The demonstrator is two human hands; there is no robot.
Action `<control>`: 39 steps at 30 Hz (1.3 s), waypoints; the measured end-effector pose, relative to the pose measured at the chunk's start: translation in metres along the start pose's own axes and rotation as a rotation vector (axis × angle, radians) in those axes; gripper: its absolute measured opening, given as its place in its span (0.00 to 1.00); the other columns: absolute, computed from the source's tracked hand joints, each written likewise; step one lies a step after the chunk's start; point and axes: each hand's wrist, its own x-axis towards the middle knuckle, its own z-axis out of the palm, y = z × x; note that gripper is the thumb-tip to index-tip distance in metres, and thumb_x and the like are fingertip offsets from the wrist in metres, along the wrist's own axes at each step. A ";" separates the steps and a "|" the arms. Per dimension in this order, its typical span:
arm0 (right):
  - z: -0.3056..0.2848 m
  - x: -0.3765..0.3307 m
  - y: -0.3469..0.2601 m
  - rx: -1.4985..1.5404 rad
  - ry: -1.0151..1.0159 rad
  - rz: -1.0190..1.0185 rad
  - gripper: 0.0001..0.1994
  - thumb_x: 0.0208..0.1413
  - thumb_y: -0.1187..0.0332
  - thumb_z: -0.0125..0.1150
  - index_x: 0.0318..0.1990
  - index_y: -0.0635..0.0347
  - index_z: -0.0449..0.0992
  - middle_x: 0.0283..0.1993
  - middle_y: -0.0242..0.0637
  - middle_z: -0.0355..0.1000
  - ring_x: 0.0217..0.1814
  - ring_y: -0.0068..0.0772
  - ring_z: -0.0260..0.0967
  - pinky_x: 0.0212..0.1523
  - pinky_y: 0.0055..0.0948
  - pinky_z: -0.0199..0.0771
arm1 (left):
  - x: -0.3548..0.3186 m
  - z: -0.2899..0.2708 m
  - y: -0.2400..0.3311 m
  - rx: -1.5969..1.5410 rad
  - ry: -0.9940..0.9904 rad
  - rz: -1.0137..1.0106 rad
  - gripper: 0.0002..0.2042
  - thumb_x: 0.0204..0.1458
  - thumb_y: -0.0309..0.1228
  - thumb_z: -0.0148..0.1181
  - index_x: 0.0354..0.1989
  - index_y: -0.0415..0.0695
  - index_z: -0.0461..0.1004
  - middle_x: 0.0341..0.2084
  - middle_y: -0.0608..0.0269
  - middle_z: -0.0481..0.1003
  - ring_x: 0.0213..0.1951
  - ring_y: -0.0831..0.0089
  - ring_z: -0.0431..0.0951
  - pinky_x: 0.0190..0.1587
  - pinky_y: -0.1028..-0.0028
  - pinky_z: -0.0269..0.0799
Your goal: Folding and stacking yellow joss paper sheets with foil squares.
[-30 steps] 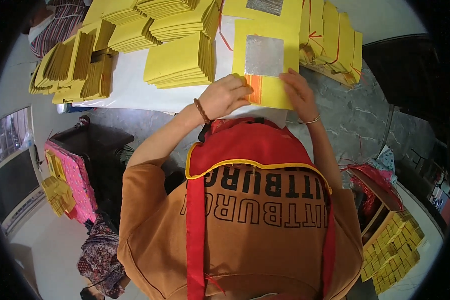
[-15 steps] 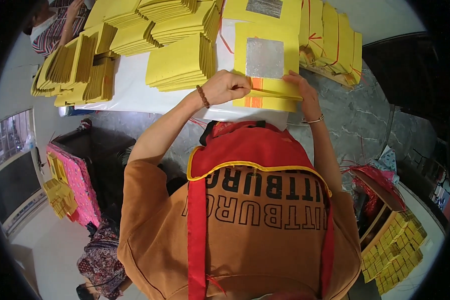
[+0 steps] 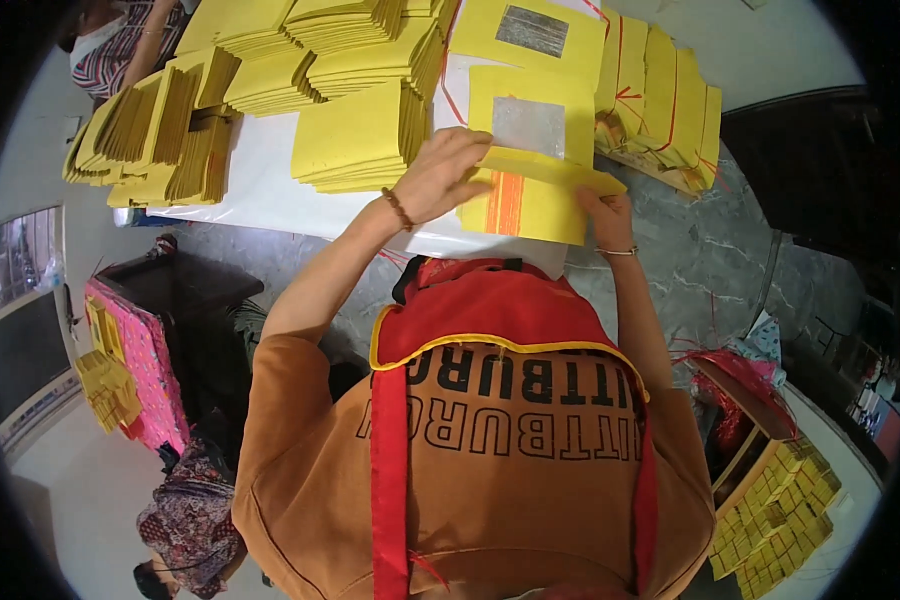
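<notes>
In front of me on the table lies a yellow paper sheet (image 3: pixel 545 200) with an orange stripe, its near part bent up and over. Behind the raised edge shows a silver square (image 3: pixel 530 125) on yellow paper. My left hand (image 3: pixel 440 175) is at the left side of the fold, thumb and fingers apart. With my right hand (image 3: pixel 610 215) I pinch the sheet's right edge. Just left of my left hand stands a stack of folded yellow paper (image 3: pixel 350 135). Farther back lies another yellow sheet with a silver patch (image 3: pixel 532 32).
More stacks of folded yellow paper (image 3: pixel 265 80) cover the table's far left. Bundles tied with red string (image 3: pixel 660 95) stand at the right. A person in a striped top (image 3: pixel 115 60) is at the far left, another in a patterned top (image 3: pixel 195 510) at the lower left.
My left hand has opened from a closed fist and shifted slightly left. My right hand has come down and grips the sheet's edge. The fold has been lifted over more of the silver square.
</notes>
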 end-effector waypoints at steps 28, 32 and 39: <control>0.032 -0.016 -0.035 -0.370 0.149 -0.040 0.24 0.47 0.75 0.60 0.54 0.64 0.65 0.45 0.38 0.71 0.42 0.24 0.68 0.42 0.22 0.69 | -0.015 0.042 0.000 -0.701 0.282 -0.716 0.24 0.48 0.25 0.53 0.56 0.43 0.57 0.11 0.66 0.65 0.15 0.78 0.65 0.19 0.75 0.60; 0.029 -0.015 -0.029 -0.300 0.132 -0.001 0.25 0.47 0.76 0.60 0.55 0.67 0.64 0.49 0.37 0.68 0.46 0.24 0.67 0.45 0.21 0.68 | -0.012 0.043 0.001 -0.702 0.307 -0.695 0.30 0.47 0.24 0.51 0.60 0.46 0.50 0.12 0.63 0.67 0.15 0.76 0.65 0.20 0.74 0.60; 0.028 -0.011 -0.032 -0.439 0.170 0.015 0.23 0.45 0.74 0.61 0.52 0.67 0.68 0.46 0.40 0.71 0.44 0.24 0.68 0.43 0.22 0.68 | -0.010 0.042 0.001 -0.643 0.304 -0.716 0.31 0.47 0.24 0.52 0.61 0.45 0.48 0.12 0.60 0.69 0.16 0.72 0.67 0.23 0.72 0.63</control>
